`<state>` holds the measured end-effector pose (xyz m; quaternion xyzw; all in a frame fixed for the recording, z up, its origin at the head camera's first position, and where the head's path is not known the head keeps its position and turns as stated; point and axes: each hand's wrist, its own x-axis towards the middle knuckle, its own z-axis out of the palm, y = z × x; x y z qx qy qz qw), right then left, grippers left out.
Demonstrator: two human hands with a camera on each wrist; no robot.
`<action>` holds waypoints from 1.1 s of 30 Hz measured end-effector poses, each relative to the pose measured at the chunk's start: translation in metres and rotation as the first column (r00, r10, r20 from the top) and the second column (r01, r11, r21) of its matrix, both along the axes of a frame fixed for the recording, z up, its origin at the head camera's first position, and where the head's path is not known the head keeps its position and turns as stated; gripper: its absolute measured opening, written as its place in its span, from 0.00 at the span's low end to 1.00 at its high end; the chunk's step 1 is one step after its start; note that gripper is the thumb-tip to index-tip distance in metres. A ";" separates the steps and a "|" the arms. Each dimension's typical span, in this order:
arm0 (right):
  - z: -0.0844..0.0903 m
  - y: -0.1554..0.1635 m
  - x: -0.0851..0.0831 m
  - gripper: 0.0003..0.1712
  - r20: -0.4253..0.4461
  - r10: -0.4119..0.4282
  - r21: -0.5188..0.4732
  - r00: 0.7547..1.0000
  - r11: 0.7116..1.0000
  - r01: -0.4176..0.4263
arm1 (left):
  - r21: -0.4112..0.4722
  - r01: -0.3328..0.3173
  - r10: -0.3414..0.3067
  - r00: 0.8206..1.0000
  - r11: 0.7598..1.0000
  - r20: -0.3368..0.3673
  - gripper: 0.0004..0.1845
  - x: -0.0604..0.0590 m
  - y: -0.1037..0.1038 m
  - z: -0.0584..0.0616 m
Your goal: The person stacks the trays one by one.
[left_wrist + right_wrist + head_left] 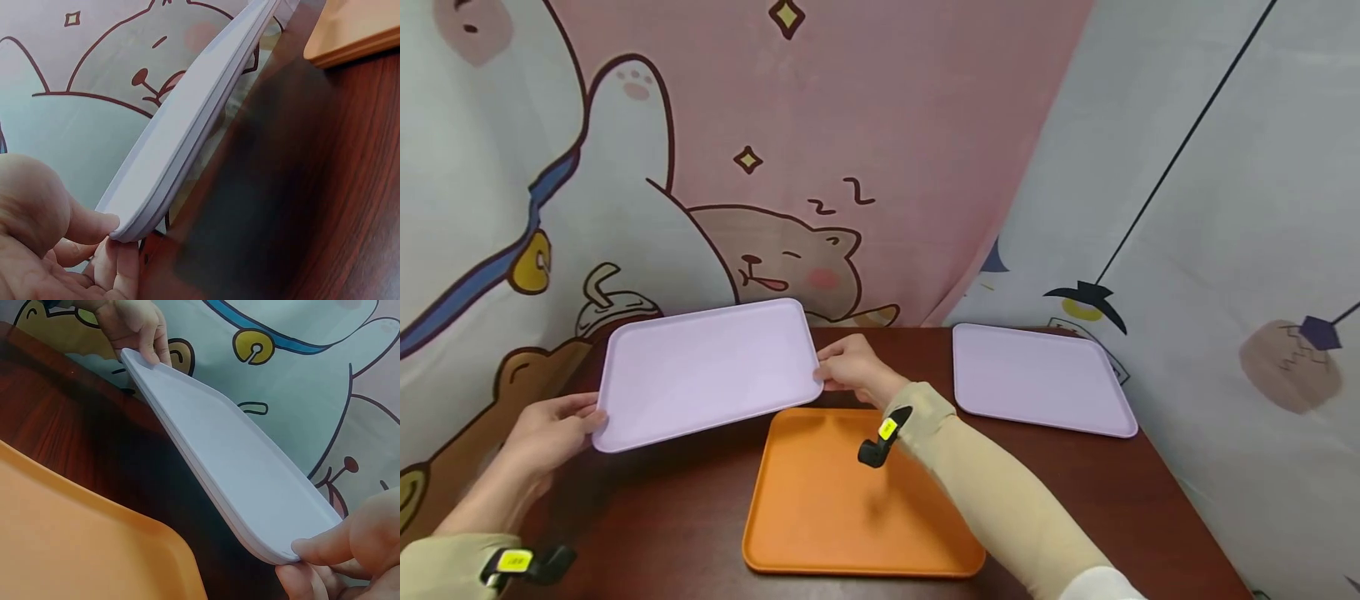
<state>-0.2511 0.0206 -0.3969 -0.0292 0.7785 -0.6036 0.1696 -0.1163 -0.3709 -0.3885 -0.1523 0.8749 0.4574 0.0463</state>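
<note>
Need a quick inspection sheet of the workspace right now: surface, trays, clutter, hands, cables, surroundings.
Surface: dark wooden table.
Job's things: lilac tray held off the table, tilted; its edge looks doubled in the wrist views, possibly two stacked. Orange tray flat below it. Second lilac tray flat on the right.
Clutter: nothing seen.
Hands: left hand grips the held tray's left edge; right hand pinches its right edge.
Cables: nothing seen.
Surroundings: cartoon-printed curtains behind and beside the table.

The head view looks down and forward over the table (1150, 492). Each wrist view sits close, low, looking along the lilac tray (187, 131) edge; all three share it.
</note>
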 end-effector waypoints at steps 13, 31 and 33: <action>0.008 0.033 0.007 0.15 0.007 0.011 -0.024 1.000 1.000 -0.011 | -0.002 0.049 -0.049 0.999 0.999 -0.023 0.32 -0.006 0.025 0.010; 0.022 0.072 0.022 0.17 0.014 0.007 -0.047 1.000 0.999 -0.007 | 0.018 0.158 -0.155 0.983 0.987 -0.101 0.29 -0.010 0.049 0.015; 0.023 0.076 0.024 0.17 0.014 0.003 -0.047 1.000 0.999 -0.002 | 0.018 0.165 -0.162 0.981 0.986 -0.105 0.28 -0.010 0.052 0.016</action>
